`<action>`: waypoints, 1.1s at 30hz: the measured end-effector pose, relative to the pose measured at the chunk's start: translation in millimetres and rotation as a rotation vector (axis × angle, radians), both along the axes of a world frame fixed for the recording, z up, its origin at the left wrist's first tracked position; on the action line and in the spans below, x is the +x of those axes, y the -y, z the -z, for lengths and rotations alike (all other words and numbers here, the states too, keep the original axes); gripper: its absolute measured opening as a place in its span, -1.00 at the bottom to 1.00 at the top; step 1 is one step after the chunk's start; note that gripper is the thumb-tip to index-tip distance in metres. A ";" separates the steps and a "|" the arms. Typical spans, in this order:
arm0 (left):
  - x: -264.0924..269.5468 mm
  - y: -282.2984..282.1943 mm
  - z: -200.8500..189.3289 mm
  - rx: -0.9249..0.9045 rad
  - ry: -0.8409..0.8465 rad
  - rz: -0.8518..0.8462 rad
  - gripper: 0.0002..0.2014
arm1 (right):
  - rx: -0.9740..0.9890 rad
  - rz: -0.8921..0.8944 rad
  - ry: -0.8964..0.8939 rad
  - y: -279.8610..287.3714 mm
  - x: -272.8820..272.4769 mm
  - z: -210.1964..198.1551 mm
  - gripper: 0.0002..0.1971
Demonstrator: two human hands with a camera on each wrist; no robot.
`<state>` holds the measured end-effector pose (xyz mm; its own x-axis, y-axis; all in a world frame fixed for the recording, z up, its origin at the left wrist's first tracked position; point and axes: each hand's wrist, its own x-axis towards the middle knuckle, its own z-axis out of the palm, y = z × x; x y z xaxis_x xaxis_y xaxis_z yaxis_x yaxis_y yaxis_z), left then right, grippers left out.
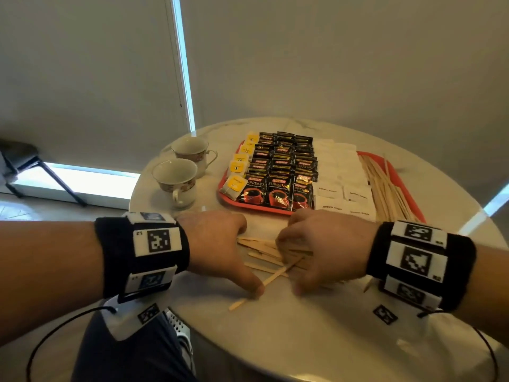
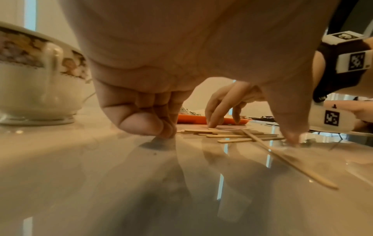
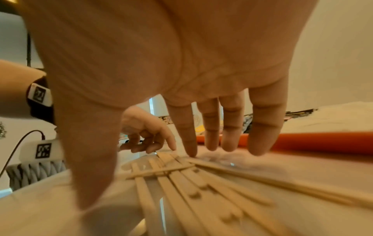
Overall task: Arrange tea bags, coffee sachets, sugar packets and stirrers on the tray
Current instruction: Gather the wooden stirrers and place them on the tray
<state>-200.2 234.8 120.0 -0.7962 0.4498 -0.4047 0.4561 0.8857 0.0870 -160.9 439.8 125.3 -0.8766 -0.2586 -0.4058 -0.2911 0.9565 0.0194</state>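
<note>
Porcelain cups (image 1: 176, 183) stand leftmost on the table (image 1: 303, 340), then the left hand (image 1: 217, 244), fingers curled under and grasping nothing, flanks loose wooden stirrers (image 1: 264, 255) pressed flat under the straight fingers of the right hand (image 1: 327, 249), just short of the red tray (image 1: 370, 156) of tea bags (image 1: 237, 184), coffee sachets (image 1: 278, 172), sugar packets (image 1: 341, 172) and more stirrers (image 1: 385, 188).

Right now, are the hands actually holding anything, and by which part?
Nothing is gripped. The right hand presses straight fingertips on the loose stirrers lying on the table; the left hand only touches them.
</note>
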 end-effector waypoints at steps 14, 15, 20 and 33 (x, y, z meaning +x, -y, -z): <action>-14.2 -16.7 14.1 0.183 -0.100 0.065 -0.74 | -0.157 -0.037 -0.095 20.2 -15.4 6.9 -0.60; -14.5 -13.0 13.3 0.190 -0.091 0.052 -0.73 | -0.147 -0.038 -0.079 23.2 -17.4 6.9 -0.62; -15.0 6.0 2.6 0.089 -0.063 0.029 -0.57 | -0.087 -0.022 -0.015 36.0 -28.7 8.0 -0.73; -10.7 37.7 6.9 0.134 -0.096 -0.069 -0.52 | -0.019 -0.010 0.016 54.2 -33.6 7.4 -0.78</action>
<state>-210.9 197.1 113.1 -0.8592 0.4373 -0.2656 0.4064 0.8987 0.1650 -194.5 385.6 117.9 -0.8674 -0.2754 -0.4145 -0.3009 0.9536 -0.0038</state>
